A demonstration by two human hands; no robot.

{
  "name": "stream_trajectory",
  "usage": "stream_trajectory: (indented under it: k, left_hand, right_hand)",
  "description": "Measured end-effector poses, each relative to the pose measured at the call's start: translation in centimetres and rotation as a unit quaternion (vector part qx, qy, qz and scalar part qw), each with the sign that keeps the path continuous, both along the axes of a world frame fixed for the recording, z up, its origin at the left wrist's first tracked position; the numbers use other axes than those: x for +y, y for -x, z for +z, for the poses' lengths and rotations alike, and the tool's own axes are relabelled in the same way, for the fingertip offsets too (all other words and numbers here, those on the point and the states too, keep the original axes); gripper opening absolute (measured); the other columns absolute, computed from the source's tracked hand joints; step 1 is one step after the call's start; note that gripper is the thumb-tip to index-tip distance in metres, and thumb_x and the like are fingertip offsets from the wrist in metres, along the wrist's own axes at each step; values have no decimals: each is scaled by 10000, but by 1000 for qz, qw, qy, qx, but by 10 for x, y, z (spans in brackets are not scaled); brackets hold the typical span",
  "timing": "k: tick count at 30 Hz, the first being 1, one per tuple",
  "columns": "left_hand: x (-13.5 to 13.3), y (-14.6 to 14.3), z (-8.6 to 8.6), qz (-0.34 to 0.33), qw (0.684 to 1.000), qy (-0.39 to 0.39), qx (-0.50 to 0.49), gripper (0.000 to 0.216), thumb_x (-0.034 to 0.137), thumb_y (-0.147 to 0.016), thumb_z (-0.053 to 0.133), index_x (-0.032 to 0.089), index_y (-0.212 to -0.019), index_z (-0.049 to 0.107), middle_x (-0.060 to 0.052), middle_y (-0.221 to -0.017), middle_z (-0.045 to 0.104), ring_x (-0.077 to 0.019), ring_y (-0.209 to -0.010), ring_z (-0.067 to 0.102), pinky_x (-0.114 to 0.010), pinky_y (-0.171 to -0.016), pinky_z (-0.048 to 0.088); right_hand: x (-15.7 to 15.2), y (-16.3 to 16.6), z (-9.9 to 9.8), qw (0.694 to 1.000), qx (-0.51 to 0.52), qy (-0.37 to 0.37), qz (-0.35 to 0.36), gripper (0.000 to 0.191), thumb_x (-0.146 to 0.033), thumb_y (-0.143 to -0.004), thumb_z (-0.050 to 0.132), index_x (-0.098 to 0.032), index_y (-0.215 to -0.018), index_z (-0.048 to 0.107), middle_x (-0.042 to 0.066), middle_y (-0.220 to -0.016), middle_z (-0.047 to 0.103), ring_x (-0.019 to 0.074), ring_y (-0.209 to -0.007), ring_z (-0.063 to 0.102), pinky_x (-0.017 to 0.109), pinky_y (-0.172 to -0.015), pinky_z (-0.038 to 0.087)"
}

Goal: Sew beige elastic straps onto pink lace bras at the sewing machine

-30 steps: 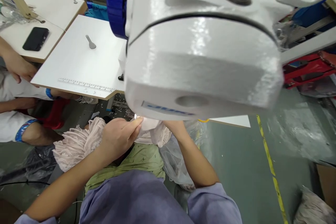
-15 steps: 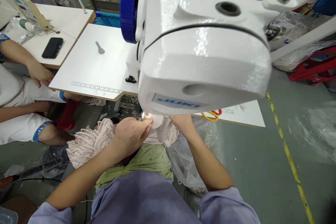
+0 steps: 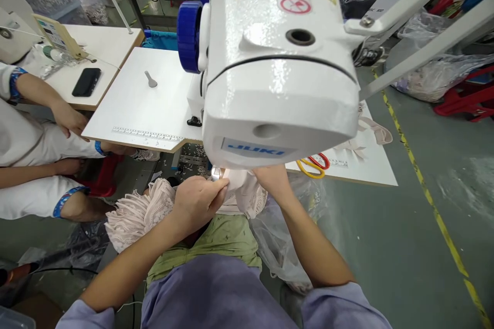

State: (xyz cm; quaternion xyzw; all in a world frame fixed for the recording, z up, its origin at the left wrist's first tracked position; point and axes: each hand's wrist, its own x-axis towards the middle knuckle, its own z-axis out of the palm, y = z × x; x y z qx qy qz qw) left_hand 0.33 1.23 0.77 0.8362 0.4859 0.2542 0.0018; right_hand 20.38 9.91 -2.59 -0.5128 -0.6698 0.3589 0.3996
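Note:
A white sewing machine head (image 3: 280, 113) fills the upper middle and hides its needle area. Just below its front, my left hand (image 3: 198, 198) is closed, thumb and fingers pinching the edge of a pale pink piece of fabric (image 3: 241, 193). A small shiny metal part (image 3: 216, 172) sits against the left fingertips. My right hand (image 3: 273, 181) is on the same fabric at its right side, its fingertips hidden under the machine head. A heap of pale pink lace-edged pieces (image 3: 141, 211) lies left of my left wrist.
Red- and yellow-handled scissors (image 3: 314, 165) lie on the white table right of the machine. On the left tabletop are a ruler strip (image 3: 146, 133) and a grey tool (image 3: 151, 80). Another person's hand (image 3: 69, 115) is near its left edge. A clear plastic bag (image 3: 278, 239) hangs at right.
The camera view has shifted back, so the machine head looks smaller and more of the right tabletop shows. Both hands stay on the fabric, with little visible movement.

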Motion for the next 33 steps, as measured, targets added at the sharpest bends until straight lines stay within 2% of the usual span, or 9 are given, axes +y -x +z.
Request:
stream_trajectory:
  k: [5,8,13,17,20,23,26,29,33]
  left_hand:
    - [-6,3,0,26,998,40,-51,231,232,-967,507,191,-1003,732,10,-634,708,-131,-550,588,-274,-561,375]
    - [-8,3,2,50,992,82,-78,252,261,-976,498,206,-1018,741,-6,-733,758,-140,-625,654,-259,-588,424]
    - [-16,9,8,66,968,174,-168,286,305,-1003,465,224,-1105,720,-24,-975,790,-151,-802,724,-232,-670,512]
    - [-31,25,5,51,957,230,-172,265,307,-1003,467,228,-1047,716,0,-842,769,-119,-654,678,-205,-565,476]
    - [-46,32,-7,48,975,185,-109,272,367,-957,554,197,-1134,672,-54,-920,750,-177,-800,688,-281,-702,540]
    - [-57,30,-26,-1,992,113,-51,421,420,-889,648,169,-1225,622,-133,-1138,704,-272,-1118,620,-443,-987,503]
    - [-60,28,-46,-73,993,90,-19,201,331,-938,561,206,-1044,677,-70,-950,729,-205,-966,648,-413,-996,490]
    - [-58,32,-57,-74,997,32,-11,216,275,-966,492,215,-858,669,-14,-727,687,-151,-746,620,-343,-897,512]
    - [-59,37,-57,-59,997,-46,-30,126,245,-939,559,190,-886,659,-14,-723,678,-149,-745,605,-331,-905,504]
  right_hand:
    - [-5,2,0,999,40,3,-10,182,-359,-841,605,-200,-751,600,-21,-609,549,171,-707,569,272,-682,486]
    - [-10,7,-6,997,78,22,-15,196,-386,-849,620,-190,-841,614,-6,-690,607,164,-715,582,267,-675,491]
    - [-36,14,-17,963,232,136,-2,344,-528,-871,616,-198,-962,588,14,-807,650,142,-661,591,247,-603,498]
    - [-75,12,-20,930,302,209,14,305,-510,-871,646,-225,-918,549,-51,-649,537,89,-458,453,202,-426,379]
    - [-107,11,-26,960,242,138,38,233,-452,-909,626,-228,-858,588,-23,-643,580,126,-518,554,242,-493,475]
    - [-135,10,-39,988,114,-26,96,67,-307,-896,661,-248,-881,689,24,-788,699,186,-704,680,320,-661,583]
    - [-154,10,-55,974,49,-160,151,171,-171,-840,688,-288,-958,732,25,-910,740,202,-779,722,346,-700,622]
    - [-161,10,-62,965,16,-194,175,228,-125,-833,673,-293,-962,756,33,-878,742,228,-796,740,370,-688,643]
    - [-160,14,-62,959,24,-218,178,304,-92,-818,700,-315,-1013,767,26,-859,743,245,-842,752,383,-733,655]
